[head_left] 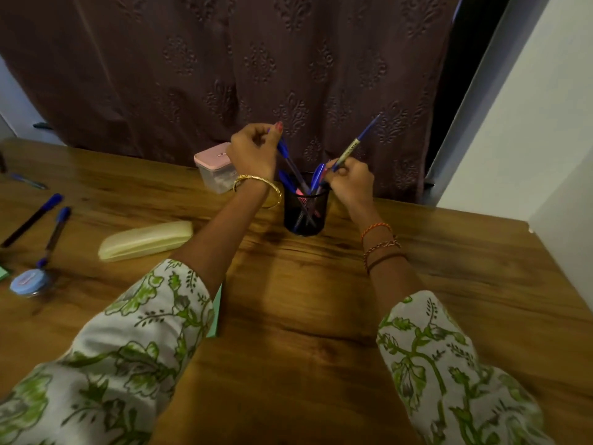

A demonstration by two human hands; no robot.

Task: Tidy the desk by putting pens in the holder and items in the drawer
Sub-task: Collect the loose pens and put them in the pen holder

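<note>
Two forearms in white sleeves w/ green floral print [106, 358] reach fwd over the brown wood-grain table [321, 332]. A thin mint-green pad [218, 311] peeks out from under the left sleeve, mostly hidden.

Near the table's left edge: a small round jar w/ light-blue lid [28, 282], and just beyond it two blue-capped pens [53, 236] lying loose at a slant, side by side. A pale yellow oblong pencil case [146, 240] lies flat betw. those pens and the left forearm.

Toward the far edge, approx. centre, the black mesh cylindrical pen holder [306, 208] stands upright w/ several blue pens and sth pink inside, leaning at diff. angles.

Left hand [253, 152], gold bangle on wrist, is above the holder's left side; its fingers are curled round the upper end of a blue-capped pen w/ dark barrel [290, 163], whose lower end is down inside the holder. Right hand [351, 181], thread bracelets on wrist, is at the holder's right rim; its fingers pinch a blue pen w/ grey printed barrel [353, 144], tilted up and right, lower tip at the rim.

Just behind the left hand, a clear plastic box w/ pink lid [213, 168] sits near the far edge. Another pen [29, 181] lies far left, blurred. Behind the table hangs a dark brown embossed curtain [256, 59].
</note>
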